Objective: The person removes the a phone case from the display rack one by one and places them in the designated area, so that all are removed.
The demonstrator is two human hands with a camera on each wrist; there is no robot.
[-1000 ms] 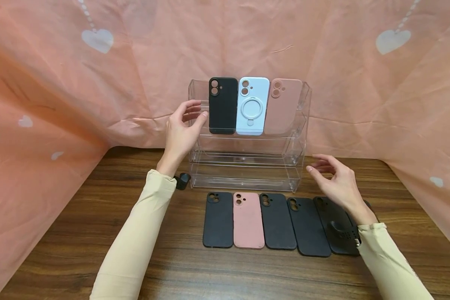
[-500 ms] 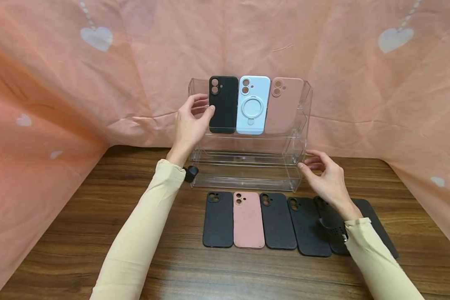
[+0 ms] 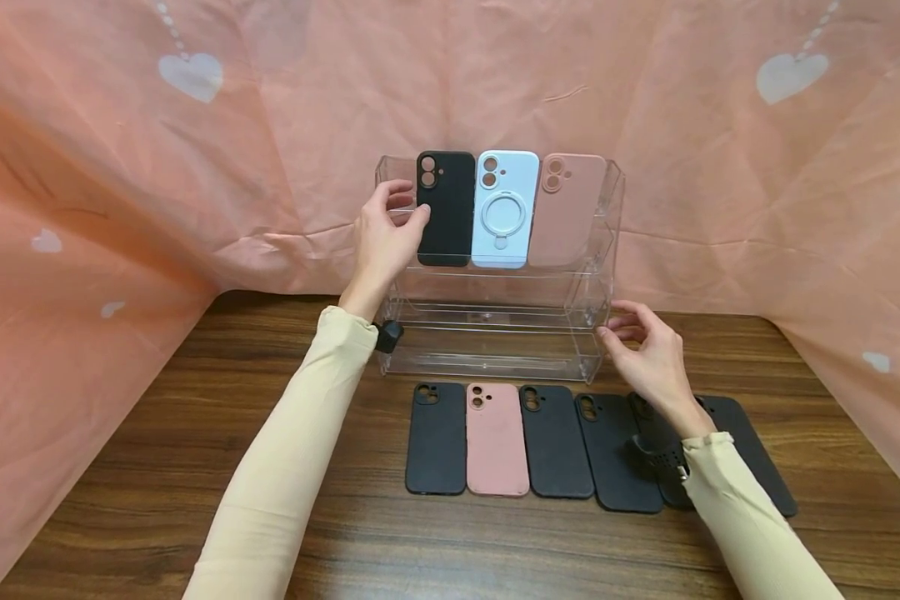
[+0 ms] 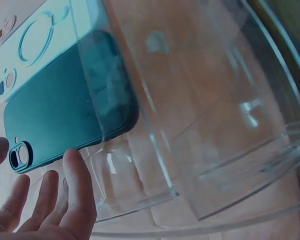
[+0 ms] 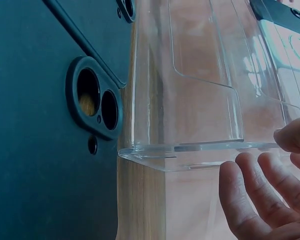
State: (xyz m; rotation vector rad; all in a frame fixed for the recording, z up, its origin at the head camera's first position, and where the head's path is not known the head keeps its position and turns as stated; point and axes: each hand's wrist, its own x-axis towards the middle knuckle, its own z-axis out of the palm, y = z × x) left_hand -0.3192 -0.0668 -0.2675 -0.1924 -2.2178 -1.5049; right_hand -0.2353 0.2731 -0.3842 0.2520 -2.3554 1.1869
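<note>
My left hand (image 3: 390,237) is at the left side of the clear acrylic display stand (image 3: 491,367), its thumb tip overlapping the left edge of a black phone case (image 3: 446,217). In the left wrist view, its relaxed fingers (image 4: 77,185) are right at that case's edge. A white phone case with a ring (image 3: 504,179) and a pink phone case (image 3: 570,208) stand beside the black one on the top tier. My right hand (image 3: 648,358) is beside the stand's right wall. Its fingers (image 5: 235,195) are loosely bent, fingertips close to the wall's edge.
Several phone cases lie in a row before the stand: a black case (image 3: 437,450) at the left, a pink case (image 3: 497,450), then more black cases (image 3: 558,450). My right forearm partly covers the rightmost ones. Pink fabric (image 3: 307,108) with hearts encloses the wooden table (image 3: 157,467).
The left hand has moved right and slightly up to the black case's edge. The right hand has moved left to the stand's side. The cases on the top tier look unmoved.
</note>
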